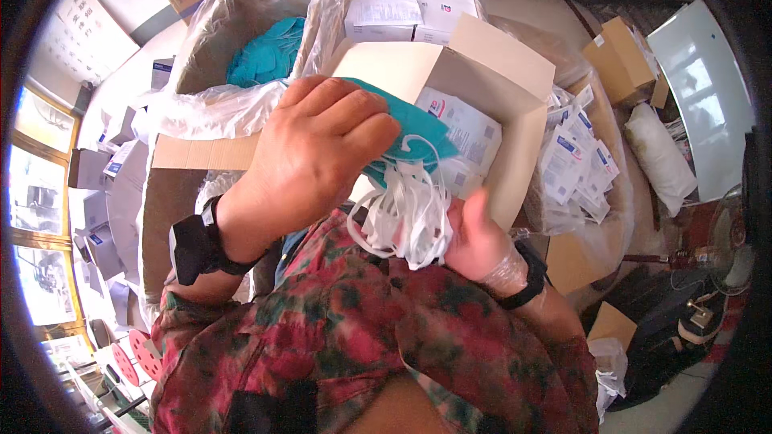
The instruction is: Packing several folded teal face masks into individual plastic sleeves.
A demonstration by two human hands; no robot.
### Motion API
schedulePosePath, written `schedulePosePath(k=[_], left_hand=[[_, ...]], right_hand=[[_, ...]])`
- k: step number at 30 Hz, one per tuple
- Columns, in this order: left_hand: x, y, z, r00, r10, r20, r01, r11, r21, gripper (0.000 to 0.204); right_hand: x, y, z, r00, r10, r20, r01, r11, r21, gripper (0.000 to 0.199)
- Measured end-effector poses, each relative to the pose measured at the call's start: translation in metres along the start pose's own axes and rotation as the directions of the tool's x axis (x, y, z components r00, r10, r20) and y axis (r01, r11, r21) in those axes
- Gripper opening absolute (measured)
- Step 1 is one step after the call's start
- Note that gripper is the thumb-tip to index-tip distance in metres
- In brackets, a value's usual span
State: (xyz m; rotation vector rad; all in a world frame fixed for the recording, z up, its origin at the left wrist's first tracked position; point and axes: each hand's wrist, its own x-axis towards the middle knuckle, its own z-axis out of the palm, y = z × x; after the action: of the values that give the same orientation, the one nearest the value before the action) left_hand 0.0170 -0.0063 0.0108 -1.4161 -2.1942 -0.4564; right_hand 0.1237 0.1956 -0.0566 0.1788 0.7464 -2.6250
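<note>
My left hand (318,137) is closed around a bunch of teal folded face masks (398,116), raised in front of my chest. Below the masks dangles a thick cluster of white elastic ear loops (410,217). My right hand (476,243), slightly blurred, is beside the loops with its thumb stretched up and apart; its other fingers are partly hidden behind them. Just beyond the masks stands an open cardboard box (511,112) with white printed packets (474,133) inside.
A plastic-lined box (201,56) at the far left holds more teal masks (269,52). White cartons (386,12) fill another lined box behind. To the right, a lined container (615,217) holds several white packets (575,153). Small boxes (104,245) are piled at left.
</note>
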Motion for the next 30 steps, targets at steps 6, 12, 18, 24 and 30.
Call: schedulePosePath(k=[6, 12, 18, 24, 30], left_hand=[[-0.018, -0.001, -0.003, 0.973, -0.074, 0.22, 0.12, 0.972, -0.204, 0.027], [-0.033, 0.025, 0.022, 0.956, -0.074, 0.284, 0.247, 0.727, -0.64, 0.041], [-0.042, 0.035, 0.027, 0.903, 0.159, 0.4, 0.239, 0.589, -0.772, 0.037], [-0.044, 0.031, -0.034, 0.859, 0.349, 0.374, 0.016, 0.712, -0.702, 0.02], [-0.042, 0.023, -0.052, 0.838, 0.357, 0.412, 0.008, 0.749, -0.663, 0.017]], right_hand=[[-0.028, -0.046, 0.029, 0.973, 0.114, 0.201, 0.077, 0.662, -0.745, 0.027], [-0.01, -0.048, 0.04, 0.818, -0.133, 0.56, 0.567, 0.344, -0.748, 0.029], [-0.006, -0.041, 0.059, 0.709, 0.23, 0.666, 0.514, 0.479, -0.712, 0.026], [-0.056, -0.047, 0.065, 0.69, 0.223, 0.688, 0.546, 0.464, -0.698, 0.022], [-0.067, -0.068, 0.068, 0.719, 0.356, 0.597, 0.432, 0.444, -0.785, 0.016]])
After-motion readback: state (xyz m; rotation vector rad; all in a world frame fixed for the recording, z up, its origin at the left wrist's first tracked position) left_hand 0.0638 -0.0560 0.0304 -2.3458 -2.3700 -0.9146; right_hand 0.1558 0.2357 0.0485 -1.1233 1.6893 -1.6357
